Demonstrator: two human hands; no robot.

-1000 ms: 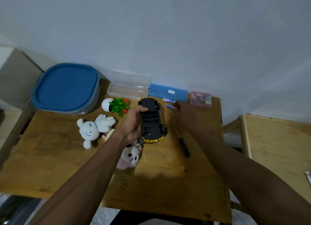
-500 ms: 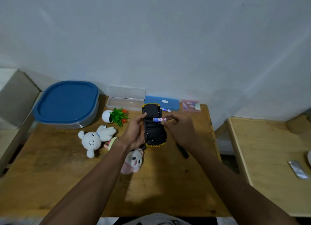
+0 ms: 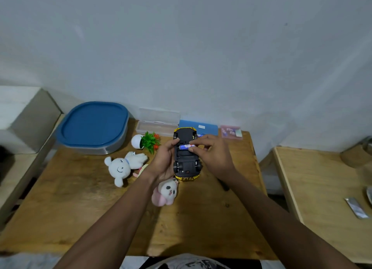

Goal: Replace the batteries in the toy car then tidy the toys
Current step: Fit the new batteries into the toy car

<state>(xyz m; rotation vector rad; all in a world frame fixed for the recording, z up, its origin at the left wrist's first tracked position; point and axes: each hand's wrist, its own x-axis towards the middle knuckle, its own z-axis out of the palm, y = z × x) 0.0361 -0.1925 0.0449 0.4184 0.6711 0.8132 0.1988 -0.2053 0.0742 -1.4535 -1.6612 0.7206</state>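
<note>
A yellow toy car (image 3: pixel 186 164) lies upside down, black underside up, above the wooden table (image 3: pixel 80 208). My left hand (image 3: pixel 164 162) grips its left side. My right hand (image 3: pixel 212 156) pinches a blue-and-white battery (image 3: pixel 184 146) and holds it across the open battery bay. Another battery (image 3: pixel 200 135) lies on the table just behind the car. A screwdriver's black handle (image 3: pixel 223 185) shows beneath my right wrist. A white bear plush (image 3: pixel 122 165) and a pink-and-white plush (image 3: pixel 166 192) lie left of and below the car.
At the back stand a grey tub with a blue lid (image 3: pixel 92 127), an open clear case (image 3: pixel 157 124), a blue box (image 3: pixel 205 127) and a pink packet (image 3: pixel 231 132). A small potted plant (image 3: pixel 147 141) lies on its side. A second table (image 3: pixel 326 198) is at the right.
My right hand picked a battery up from the table behind the car and brought it over the car's open bay. The left hand kept hold of the car throughout.
</note>
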